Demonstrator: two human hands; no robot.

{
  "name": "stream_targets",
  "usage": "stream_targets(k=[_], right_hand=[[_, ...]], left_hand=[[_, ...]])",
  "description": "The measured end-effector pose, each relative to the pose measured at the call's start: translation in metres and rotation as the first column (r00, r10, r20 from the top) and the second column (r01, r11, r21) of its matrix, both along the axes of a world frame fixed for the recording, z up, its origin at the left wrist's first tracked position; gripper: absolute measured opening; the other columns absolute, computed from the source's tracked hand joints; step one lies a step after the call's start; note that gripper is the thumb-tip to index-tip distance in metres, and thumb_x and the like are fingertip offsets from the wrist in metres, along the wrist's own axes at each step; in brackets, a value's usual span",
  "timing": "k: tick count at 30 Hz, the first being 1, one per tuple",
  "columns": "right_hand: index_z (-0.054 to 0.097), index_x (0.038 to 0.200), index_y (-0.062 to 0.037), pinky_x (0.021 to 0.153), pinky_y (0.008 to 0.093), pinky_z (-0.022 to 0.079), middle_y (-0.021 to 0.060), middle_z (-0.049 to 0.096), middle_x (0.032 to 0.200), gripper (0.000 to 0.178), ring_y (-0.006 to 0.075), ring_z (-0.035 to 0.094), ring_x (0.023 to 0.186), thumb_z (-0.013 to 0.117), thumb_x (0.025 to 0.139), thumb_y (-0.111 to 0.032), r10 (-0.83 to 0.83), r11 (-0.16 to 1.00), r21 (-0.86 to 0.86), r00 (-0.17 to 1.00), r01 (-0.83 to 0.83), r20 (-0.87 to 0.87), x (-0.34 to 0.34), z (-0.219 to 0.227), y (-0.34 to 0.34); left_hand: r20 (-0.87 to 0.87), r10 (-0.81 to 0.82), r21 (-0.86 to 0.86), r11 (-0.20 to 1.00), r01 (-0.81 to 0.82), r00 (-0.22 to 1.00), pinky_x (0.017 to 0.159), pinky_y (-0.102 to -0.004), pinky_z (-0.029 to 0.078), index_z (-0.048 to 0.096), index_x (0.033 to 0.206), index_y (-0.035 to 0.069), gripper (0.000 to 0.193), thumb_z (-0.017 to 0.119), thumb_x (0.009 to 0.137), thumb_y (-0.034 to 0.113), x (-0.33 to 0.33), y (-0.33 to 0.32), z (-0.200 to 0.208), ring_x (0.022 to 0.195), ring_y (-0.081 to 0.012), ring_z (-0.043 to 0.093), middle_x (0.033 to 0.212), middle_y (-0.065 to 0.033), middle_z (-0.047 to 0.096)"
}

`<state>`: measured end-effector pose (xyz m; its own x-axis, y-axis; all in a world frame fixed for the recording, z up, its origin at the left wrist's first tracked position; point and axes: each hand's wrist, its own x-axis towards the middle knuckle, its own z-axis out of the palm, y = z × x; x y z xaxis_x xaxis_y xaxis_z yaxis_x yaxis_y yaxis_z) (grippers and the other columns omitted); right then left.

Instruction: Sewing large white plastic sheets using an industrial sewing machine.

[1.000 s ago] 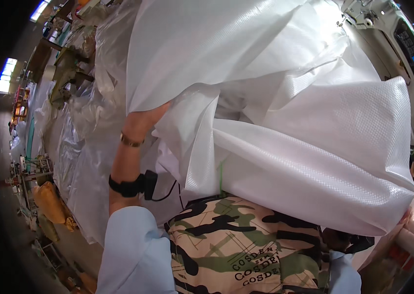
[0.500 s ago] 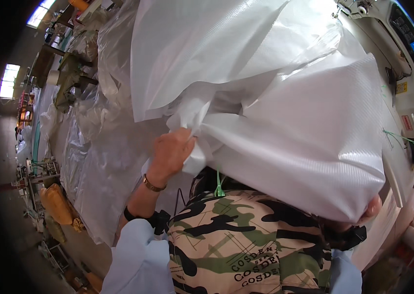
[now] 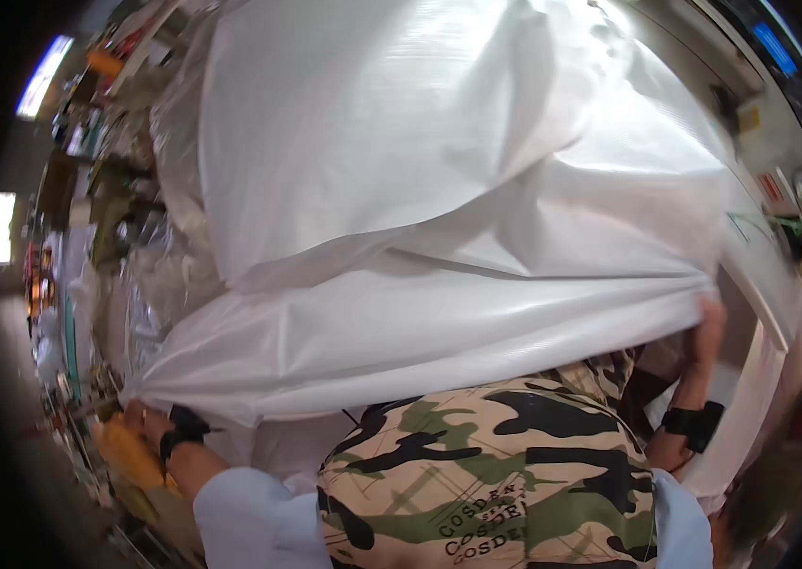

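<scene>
A large sheet of white woven plastic (image 3: 353, 171) spreads in front of me, its near edge drawn into a long fold from side to side. At the far left, my left hand (image 3: 147, 419) is closed on a gathered corner of that sheet, with its fingertips partly hidden. My right hand (image 3: 707, 327) grips the bunched edge on the right, slightly blurred. Between the two hands the near edge is stretched fairly taut, just above my camouflage apron (image 3: 477, 436).
On the right stands a pale machine (image 3: 742, 71) with a dark control panel (image 3: 790, 62) and a green thread (image 3: 771, 223). Crumpled clear plastic (image 3: 159, 284) lies to the left. A yellow-orange bundle (image 3: 126, 450) is near my left hand.
My left hand has swung out to the far left with the sheet's edge. My right hand has risen. The near edge went from bunched in the middle to stretched wide.
</scene>
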<state>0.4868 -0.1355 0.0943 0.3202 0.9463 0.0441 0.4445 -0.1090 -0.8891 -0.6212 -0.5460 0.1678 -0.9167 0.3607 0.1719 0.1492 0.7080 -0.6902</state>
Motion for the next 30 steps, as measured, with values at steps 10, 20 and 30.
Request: stream_targets(k=[10,20,30], right_hand=[[0.062,0.1,0.0009,0.068,0.0444,0.048,0.0154,0.064,0.078,0.032,0.035,0.062,0.075,0.068,0.086,-0.028,0.195,0.98,-0.146,0.496,-0.136,0.846,-0.159,0.197,0.021],[0.062,0.117,-0.0016,0.085,0.0438,0.049,0.0142,0.065,0.116,0.033,0.0347,0.063,0.099,0.062,0.089,-0.02,0.769,0.409,-0.332,0.126,-0.85,0.627,-0.263,0.026,0.061],[0.053,0.128,0.0061,0.079,0.0286,0.052,0.013,0.069,0.113,0.039,0.0172,0.067,0.091,0.054,0.099,-0.019,0.412,0.911,0.179,0.825,-0.371,-0.387,-0.288,0.141,0.114]], left_hand=[[0.146,-0.883,0.989,0.138,-0.052,0.446,0.075,-0.0287,0.053,0.065,0.112,-0.002,0.024,0.057,0.096,0.014,0.184,0.298,0.091,0.079,-0.0161,0.066,0.09,-0.0072,0.07],[-0.102,-0.939,0.925,-0.211,0.315,-0.33,0.1,-0.0423,0.047,0.047,0.136,-0.006,0.07,0.08,0.078,0.017,0.583,0.447,0.12,0.119,-0.0384,0.056,0.136,-0.0235,0.052],[0.113,-0.925,0.689,0.337,-0.642,-0.363,0.087,-0.0253,0.05,0.046,0.133,-0.008,0.051,0.068,0.089,0.004,0.616,0.534,0.115,0.104,-0.0143,0.062,0.115,-0.0111,0.064]])
